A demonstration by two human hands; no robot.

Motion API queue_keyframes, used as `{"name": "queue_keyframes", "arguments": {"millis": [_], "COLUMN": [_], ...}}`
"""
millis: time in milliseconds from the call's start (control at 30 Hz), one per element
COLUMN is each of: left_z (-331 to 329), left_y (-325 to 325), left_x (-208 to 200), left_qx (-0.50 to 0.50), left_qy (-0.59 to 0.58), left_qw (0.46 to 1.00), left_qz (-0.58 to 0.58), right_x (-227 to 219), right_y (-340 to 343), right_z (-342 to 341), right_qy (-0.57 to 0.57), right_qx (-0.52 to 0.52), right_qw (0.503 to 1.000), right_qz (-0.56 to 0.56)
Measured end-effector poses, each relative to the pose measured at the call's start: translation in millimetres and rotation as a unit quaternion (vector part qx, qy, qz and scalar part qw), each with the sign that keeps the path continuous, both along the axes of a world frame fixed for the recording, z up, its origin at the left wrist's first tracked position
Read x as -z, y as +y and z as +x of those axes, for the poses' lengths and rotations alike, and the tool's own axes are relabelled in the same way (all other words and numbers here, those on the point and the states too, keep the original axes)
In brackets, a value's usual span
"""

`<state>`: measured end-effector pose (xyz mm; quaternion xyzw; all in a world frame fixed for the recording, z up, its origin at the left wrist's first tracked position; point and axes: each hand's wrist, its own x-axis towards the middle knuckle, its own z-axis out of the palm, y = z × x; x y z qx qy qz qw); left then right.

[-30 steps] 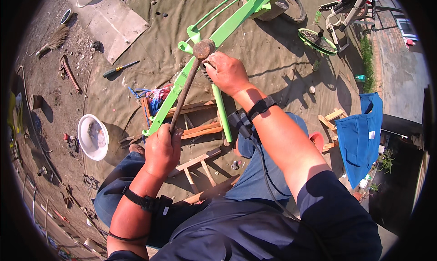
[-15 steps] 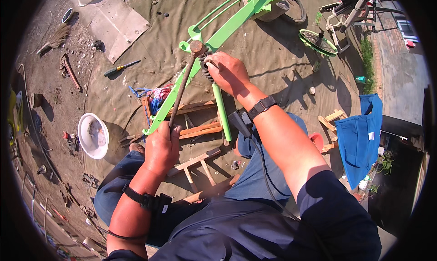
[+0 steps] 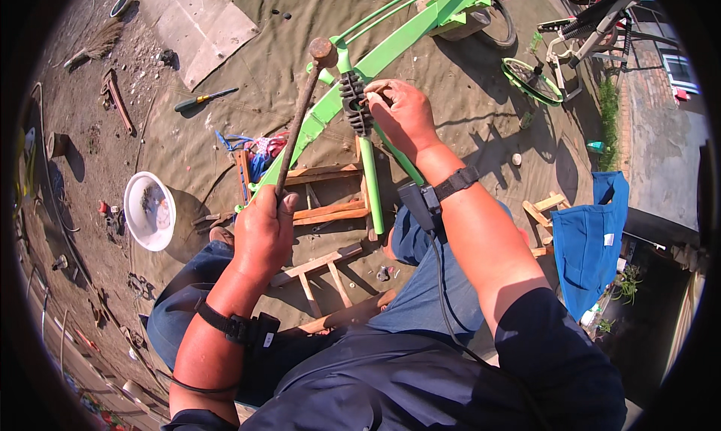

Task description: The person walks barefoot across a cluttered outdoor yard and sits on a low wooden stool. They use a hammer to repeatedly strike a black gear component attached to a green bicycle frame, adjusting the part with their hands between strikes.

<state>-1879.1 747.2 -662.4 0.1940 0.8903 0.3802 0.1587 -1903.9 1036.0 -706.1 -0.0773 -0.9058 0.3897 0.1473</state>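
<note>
With left fingers [image 3: 286,205] gripping hammer [image 3: 300,123], right fingers [image 3: 380,105] bent beside 12-o'clock coil [image 3: 352,94], cannot tell if pinching; seems seated, perhaps unfixed.

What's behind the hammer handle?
Part of the green frame and the brown ground sheet show behind the hammer; the strips its handle and the left hand cover cannot be seen.

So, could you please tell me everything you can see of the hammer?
The hammer has a blunt, rusty-brown head, apparently metal, on a long, slim, dull brown handle whose material is unclear. The left hand grips the handle's lower end, its thumb along it. The hammer slants up and slightly right in view, head uppermost, crossing in front of the green frame. Whether it touches the frame cannot be told.
</note>
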Motion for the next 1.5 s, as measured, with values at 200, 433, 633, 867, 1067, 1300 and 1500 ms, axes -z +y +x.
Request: {"name": "queue_keyframes", "arguments": {"millis": [200, 433, 633, 867, 1067, 1300, 1500], "left_z": [0.1, -1.2, -1.7, -2.6, -3.6, -5.8, -7.6], "left_y": [-1.9, 0.5, 0.5, 1.5, 1.2, 0.3, -0.6], "left_x": [5.6, 9.5, 11.9, 9.6, 9.6, 13.2, 11.5], "left_qx": [0.004, -0.022, -0.035, -0.038, -0.045, -0.061, -0.074], "left_qy": [0.01, -0.019, -0.032, -0.038, -0.055, -0.073, -0.078], "left_qw": [1.0, 1.0, 0.999, 0.999, 0.997, 0.995, 0.994], "left_qz": [-0.008, -0.006, 0.004, 0.01, 0.006, 0.018, 0.032], "right_x": [2.2, -23.2, -24.0, -26.9, -12.8, 46.9, 66.5], "right_y": [7.5, 13.1, 16.5, 11.7, 12.7, 35.8, 0.2], "right_z": [-5.5, -6.6, -6.5, -7.9, -6.7, 9.3, 48.3], "right_qy": [-0.047, -0.145, -0.088, -0.138, -0.122, -0.229, -0.427], "right_qx": [0.024, -0.015, -0.03, 0.047, 0.041, 0.15, -0.017], "right_qw": [0.998, 0.909, 0.843, 0.902, 0.921, 0.939, 0.885], "right_qz": [-0.038, -0.39, -0.53, -0.406, -0.368, -0.209, -0.186]}}
